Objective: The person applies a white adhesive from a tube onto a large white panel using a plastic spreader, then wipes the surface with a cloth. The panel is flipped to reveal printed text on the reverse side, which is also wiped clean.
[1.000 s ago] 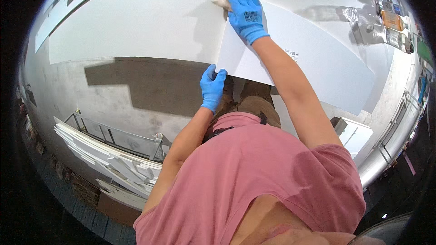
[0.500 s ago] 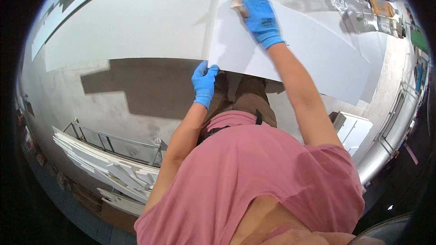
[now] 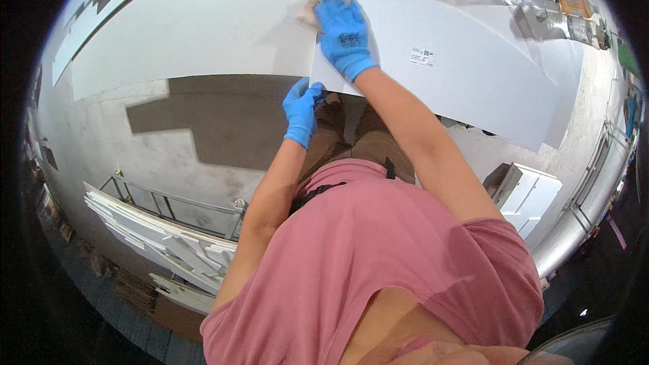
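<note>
A long white panel (image 3: 466,84) lies over the near edge of a large white table (image 3: 196,34). Its near left corner is in the grip of my left hand (image 3: 299,113), in a blue glove, with the thumb on top. My right hand (image 3: 345,35), gloved the same, presses a beige cloth (image 3: 308,16) at the panel's left edge. Part of the cloth sticks out past that edge over the tabletop; the rest is under my fingers. A small printed label (image 3: 422,56) is on the panel, right of my right wrist.
Clear bottles (image 3: 580,30) and an orange-labelled container (image 3: 573,4) stand at the far right. A rack of white strips (image 3: 155,236) is at the lower left. White boards (image 3: 527,196) stand by a silver pipe (image 3: 561,240) at the lower right. Another long strip (image 3: 115,17) lies far left.
My right hand has moved left with the cloth, from the panel's face to its left edge, and the label has come into sight. My left hand keeps its hold on the corner.
</note>
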{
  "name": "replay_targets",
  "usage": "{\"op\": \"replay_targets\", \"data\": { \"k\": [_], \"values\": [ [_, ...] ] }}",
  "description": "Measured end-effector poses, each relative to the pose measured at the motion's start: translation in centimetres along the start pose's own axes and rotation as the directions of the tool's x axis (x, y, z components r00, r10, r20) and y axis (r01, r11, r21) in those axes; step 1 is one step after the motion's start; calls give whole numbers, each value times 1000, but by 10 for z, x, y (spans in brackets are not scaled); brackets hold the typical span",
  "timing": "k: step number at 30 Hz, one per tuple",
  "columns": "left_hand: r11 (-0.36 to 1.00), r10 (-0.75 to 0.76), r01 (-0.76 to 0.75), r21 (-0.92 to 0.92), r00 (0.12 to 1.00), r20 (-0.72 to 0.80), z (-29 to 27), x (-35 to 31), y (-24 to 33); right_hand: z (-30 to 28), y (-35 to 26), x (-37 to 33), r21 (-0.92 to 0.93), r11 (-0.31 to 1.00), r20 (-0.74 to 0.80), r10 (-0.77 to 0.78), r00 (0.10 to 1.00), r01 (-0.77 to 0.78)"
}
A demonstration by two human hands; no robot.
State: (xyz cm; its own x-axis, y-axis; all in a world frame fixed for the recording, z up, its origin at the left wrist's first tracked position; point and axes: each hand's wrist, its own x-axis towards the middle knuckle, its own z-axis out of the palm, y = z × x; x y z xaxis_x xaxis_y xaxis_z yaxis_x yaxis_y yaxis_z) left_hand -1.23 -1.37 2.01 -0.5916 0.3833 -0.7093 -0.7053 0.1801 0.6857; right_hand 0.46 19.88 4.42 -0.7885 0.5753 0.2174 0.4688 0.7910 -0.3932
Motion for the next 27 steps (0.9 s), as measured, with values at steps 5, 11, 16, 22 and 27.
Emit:
{"op": "replay_targets", "data": {
  "k": [5, 11, 16, 22, 27],
  "values": [
    [933, -143, 212, -292, 960, 239, -4, 1, 18, -37, -41, -106, 218, 937, 64, -292, 954, 272],
    [965, -251, 259, -37, 956, 153, 8, -18, 40, -112, 61, -218, 125, 983, 132, -153, 979, 137],
    [977, -209, 198, 76, 961, 182, 12, -15, 37, -122, 67, -222, 1, 999, 104, -45, 994, 46],
    [982, -120, 107, 157, 990, 74, -18, 24, 4, -37, 5, -54, -27, 982, -177, -188, 966, 187],
    [994, -109, 109, 15, 994, -19, -11, 25, 6, -12, 9, -13, -40, 995, -211, -93, 973, 86]
  ]
}}
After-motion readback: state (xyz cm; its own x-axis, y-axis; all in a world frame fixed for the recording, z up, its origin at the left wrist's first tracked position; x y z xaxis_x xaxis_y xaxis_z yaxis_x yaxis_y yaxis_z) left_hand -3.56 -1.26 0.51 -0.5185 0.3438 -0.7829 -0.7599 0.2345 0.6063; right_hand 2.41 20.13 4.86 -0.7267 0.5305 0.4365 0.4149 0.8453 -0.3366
